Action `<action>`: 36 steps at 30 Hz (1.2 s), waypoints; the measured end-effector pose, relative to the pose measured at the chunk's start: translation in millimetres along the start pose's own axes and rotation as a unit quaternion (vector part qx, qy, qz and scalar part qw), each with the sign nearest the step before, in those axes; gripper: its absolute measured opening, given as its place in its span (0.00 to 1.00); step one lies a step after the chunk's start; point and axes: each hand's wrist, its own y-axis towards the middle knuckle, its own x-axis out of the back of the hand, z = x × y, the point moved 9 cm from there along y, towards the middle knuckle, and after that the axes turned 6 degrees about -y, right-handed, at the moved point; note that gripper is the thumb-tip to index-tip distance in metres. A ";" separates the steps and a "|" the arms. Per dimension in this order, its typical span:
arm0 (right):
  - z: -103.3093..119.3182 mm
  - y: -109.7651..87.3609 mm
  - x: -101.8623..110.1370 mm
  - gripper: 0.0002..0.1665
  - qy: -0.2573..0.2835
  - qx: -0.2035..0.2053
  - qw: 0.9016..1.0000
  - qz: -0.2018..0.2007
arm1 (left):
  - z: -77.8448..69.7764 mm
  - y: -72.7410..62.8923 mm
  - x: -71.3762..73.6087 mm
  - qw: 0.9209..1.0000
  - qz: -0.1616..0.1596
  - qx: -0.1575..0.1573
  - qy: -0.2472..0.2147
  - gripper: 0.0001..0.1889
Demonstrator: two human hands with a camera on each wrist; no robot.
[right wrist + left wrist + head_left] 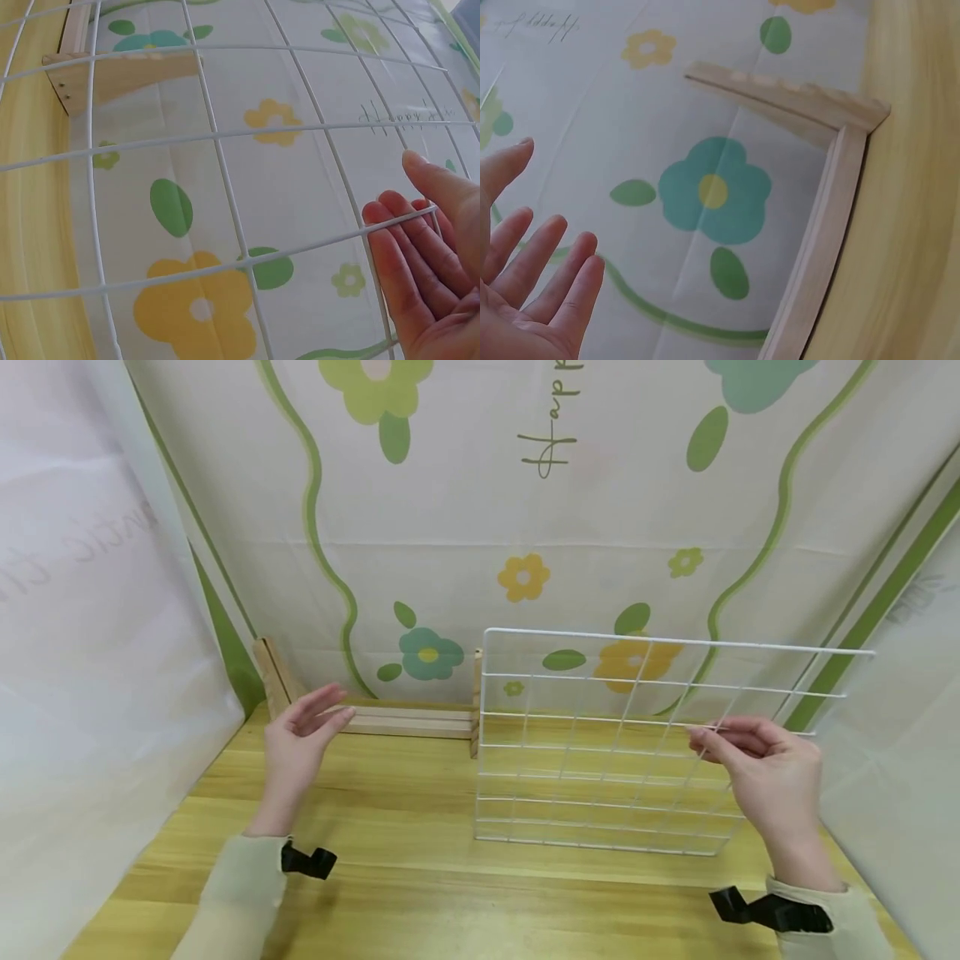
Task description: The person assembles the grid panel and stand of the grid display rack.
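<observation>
A white wire grid panel (623, 721) stands upright at a tilt on the right side in the head view. My right hand (765, 768) holds it near its right edge, thumb and fingers at a wire. In the right wrist view, the fingers (409, 285) lie against the wires of the panel, and the thumb is raised above them. My left hand (303, 731) is held up at the left, fingers apart from the thumb, nothing in it. Just behind it is a wooden frame (412, 722) with a long grooved bar and an upright piece at each end.
The wooden table (420, 860) has a light yellow grain. A white cloth (450, 527) printed with flowers hangs behind it, with more white cloth (90, 610) at the left and right sides. The panel's left edge overlaps the frame's right upright in the head view.
</observation>
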 end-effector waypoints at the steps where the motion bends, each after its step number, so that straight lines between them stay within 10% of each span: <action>1: 1.1 -1.7 -1.0 0.10 0.000 -0.002 1.000 0.000 | -1.8 1.7 4.5 1.000 -0.010 0.002 -0.006 0.24; 15: 13.1 -14.9 -12.5 0.09 0.077 0.011 0.997 0.007 | -4.7 32.5 59.7 0.992 -0.107 0.042 -0.044 0.31; 30: 16.4 -15.8 -12.9 0.09 0.064 0.027 0.998 0.011 | -7.3 77.9 85.6 0.994 -0.095 0.047 0.015 0.37; 36: 14.2 -17.2 -11.4 0.10 0.064 0.019 0.998 0.010 | 14.1 79.5 92.1 0.991 -0.093 0.086 0.038 0.39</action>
